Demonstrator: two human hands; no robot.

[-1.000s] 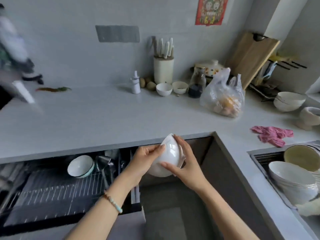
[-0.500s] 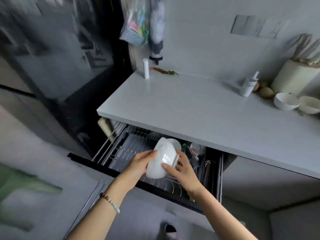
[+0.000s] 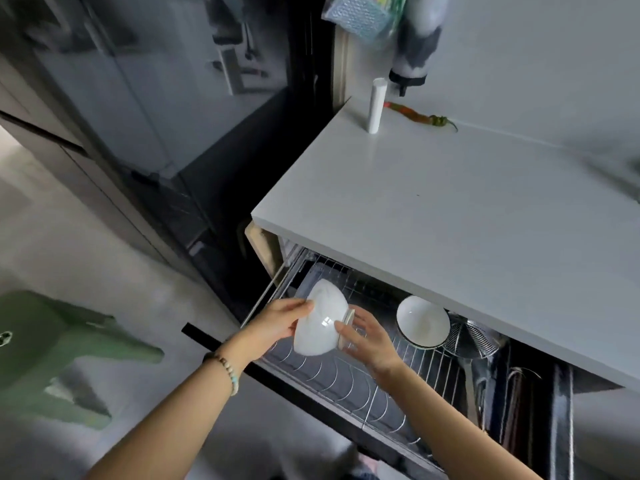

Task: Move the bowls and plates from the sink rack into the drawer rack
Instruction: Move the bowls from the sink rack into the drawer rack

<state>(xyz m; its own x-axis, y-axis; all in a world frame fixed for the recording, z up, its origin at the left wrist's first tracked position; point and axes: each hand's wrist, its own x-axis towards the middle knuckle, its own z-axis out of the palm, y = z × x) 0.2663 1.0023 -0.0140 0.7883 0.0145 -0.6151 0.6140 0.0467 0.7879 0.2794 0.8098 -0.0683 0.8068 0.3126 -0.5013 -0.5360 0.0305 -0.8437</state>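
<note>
Both my hands hold a white bowl (image 3: 320, 323), tipped on its side with its foot ring to the right, just above the left part of the wire drawer rack (image 3: 349, 382). My left hand (image 3: 280, 322) grips the bowl's rim side. My right hand (image 3: 367, 337) holds its foot. A second white bowl (image 3: 422, 322) with a dark rim stands tilted in the rack farther right, under the counter's edge. The sink rack is out of view.
The white countertop (image 3: 467, 216) overhangs the open drawer. A wire strainer (image 3: 474, 337) lies right of the second bowl. On the counter stand a white tube (image 3: 376, 105) and a chili pepper (image 3: 420, 116). A green stool (image 3: 62, 355) stands on the floor to the left.
My view has swung left from the sink corner to the drawer. Both hands have carried the bowl down over the left part of the drawer rack.
</note>
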